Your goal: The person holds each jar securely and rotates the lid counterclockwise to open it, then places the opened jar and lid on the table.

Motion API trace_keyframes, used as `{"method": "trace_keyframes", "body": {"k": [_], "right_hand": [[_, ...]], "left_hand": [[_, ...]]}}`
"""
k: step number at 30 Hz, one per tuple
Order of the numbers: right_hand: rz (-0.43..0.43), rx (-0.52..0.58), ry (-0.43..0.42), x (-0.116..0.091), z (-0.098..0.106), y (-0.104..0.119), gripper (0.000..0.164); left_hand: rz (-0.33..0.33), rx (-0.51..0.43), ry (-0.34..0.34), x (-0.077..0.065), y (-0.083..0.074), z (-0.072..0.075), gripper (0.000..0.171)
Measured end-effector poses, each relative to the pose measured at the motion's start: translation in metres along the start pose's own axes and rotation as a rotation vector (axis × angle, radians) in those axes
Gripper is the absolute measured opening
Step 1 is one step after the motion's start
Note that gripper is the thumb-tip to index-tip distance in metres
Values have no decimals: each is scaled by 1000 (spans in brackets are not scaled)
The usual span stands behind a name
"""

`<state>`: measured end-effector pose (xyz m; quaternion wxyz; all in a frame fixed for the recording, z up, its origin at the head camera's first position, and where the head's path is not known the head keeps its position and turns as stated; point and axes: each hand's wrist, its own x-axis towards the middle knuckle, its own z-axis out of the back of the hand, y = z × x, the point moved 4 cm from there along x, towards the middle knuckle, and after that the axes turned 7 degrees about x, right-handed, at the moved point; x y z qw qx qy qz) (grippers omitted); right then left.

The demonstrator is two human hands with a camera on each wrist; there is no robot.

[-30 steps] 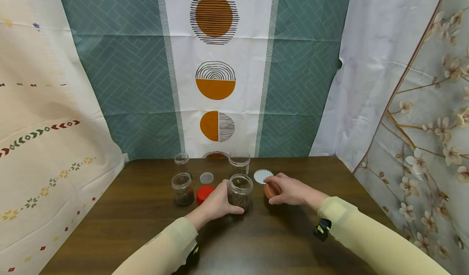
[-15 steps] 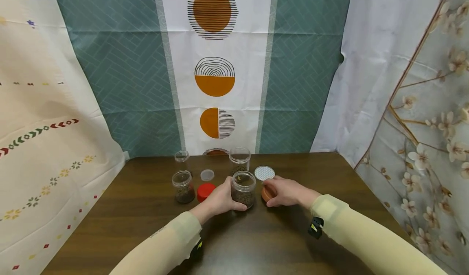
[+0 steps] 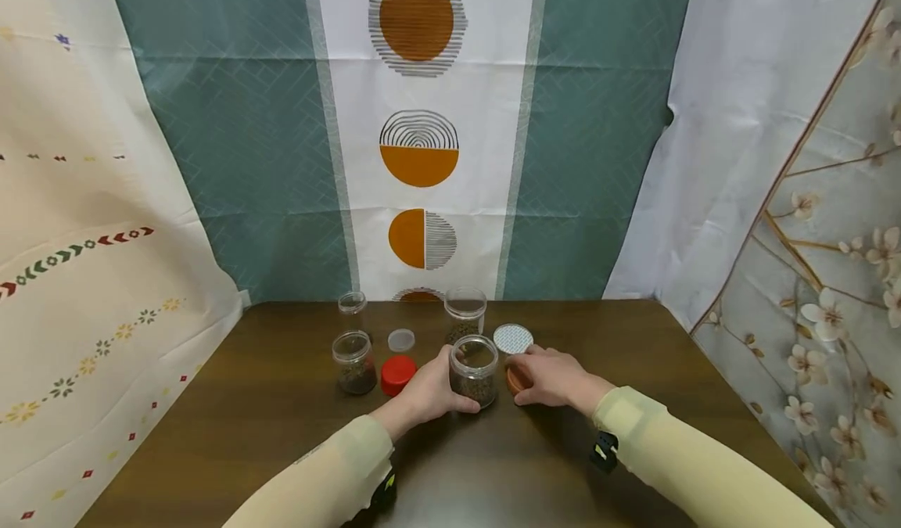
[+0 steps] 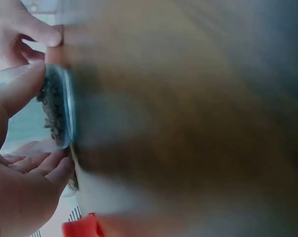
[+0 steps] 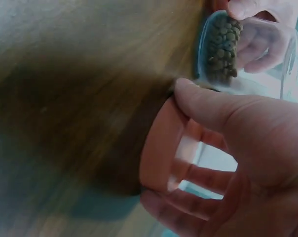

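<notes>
My left hand (image 3: pixel 431 391) grips a clear open-topped jar (image 3: pixel 475 379) that stands on the table, its thumb at the near side and fingers round the far side. Small brown pellets (image 5: pixel 222 47) cover the bottom of this jar in the right wrist view. Just right of it, my right hand (image 3: pixel 556 379) holds a round orange-brown lid (image 5: pixel 161 148) by its edge, thumb and fingers on opposite sides. The lid sits low at the tabletop beside the jar. A red lid (image 3: pixel 398 375) lies left of my left hand.
Behind the held jar stands another clear jar (image 3: pixel 464 309) with pellets. A white patterned disc (image 3: pixel 513 339) lies behind my right hand. At the left are a dark-filled jar (image 3: pixel 354 368), a smaller clear jar (image 3: pixel 352 309) and a translucent lid (image 3: pixel 401 340). Curtains hang behind the wooden table (image 3: pixel 281 434).
The held jar has shifted slightly right with my left hand. My right hand and the orange-brown lid have come a little closer to the jar. The head view has shifted slightly.
</notes>
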<state>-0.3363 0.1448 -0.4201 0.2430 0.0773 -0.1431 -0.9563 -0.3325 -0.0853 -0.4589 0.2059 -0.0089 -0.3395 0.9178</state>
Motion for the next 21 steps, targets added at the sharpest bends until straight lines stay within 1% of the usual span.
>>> {"method": "trace_keyframes", "body": {"k": [1,2,3,4,8,9,13,16,18,21], "right_hand": [[-8,-15,-14,-1,2,0,63],[-14,-30,-18,-2,2,0,63],[-18,-39,-19,-4,2,-1,63],[-18,-41,-12,-5,1,-1,63],[-12,-16,37,-12,-5,0,63],[-9,-4,35,-13,-5,0,63],[11,37,0,-15,-1,2,64],[35,50,-31,-17,2,0,64],[50,47,-55,-19,4,-1,65],[70,31,-128,-21,6,-4,68]], "left_hand": [[-15,3,-6,2,-3,0,87],[-38,13,-13,6,-2,-3,86],[-46,12,-11,7,-4,-4,87],[-35,-4,2,5,-10,-4,87],[4,-41,51,0,-14,-11,88],[23,-63,56,-3,-17,-8,88],[34,-97,44,-4,-17,-4,90],[31,-102,48,-3,-14,-1,93],[27,-87,55,-4,-12,1,96],[27,-91,39,-10,-10,7,98]]}}
